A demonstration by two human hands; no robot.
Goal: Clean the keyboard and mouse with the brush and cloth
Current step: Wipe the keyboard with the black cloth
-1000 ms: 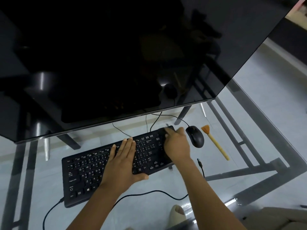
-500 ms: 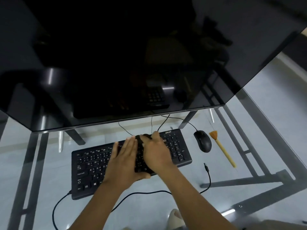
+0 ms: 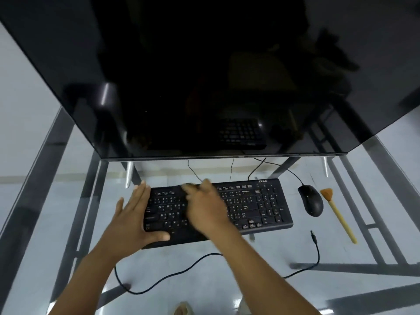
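**Two hands at work on a black keyboard under a dark monitor**

A person's left hand [image 3: 134,218] lies flat on the left end of a black Acer keyboard [image 3: 250,205], fingers straight and together, thumb spread along the front edge, holding nothing. The right hand [image 3: 205,208] is over the middle of the keys, motion-blurred, its fingers bent down toward the top row; a dark shape under the fingertips may be a cloth, but the blur makes it impossible to tell whether the hand has hold of anything. The keyboard sits on a glass desk [image 3: 375,235] with a dark metal frame, just in front of a large switched-off monitor [image 3: 204,76] whose screen reflects the number pad. A black wired mouse [image 3: 311,203] lies just beside the keyboard's right end, apart from it, and a brush [image 3: 338,215] with a pale wooden handle and orange-brown bristles lies near the mouse on its right, bristles pointing away from the person. A black cable [image 3: 181,272] curves across the glass in front of the keyboard, ending in a loose plug [image 3: 313,235] near the right front corner.
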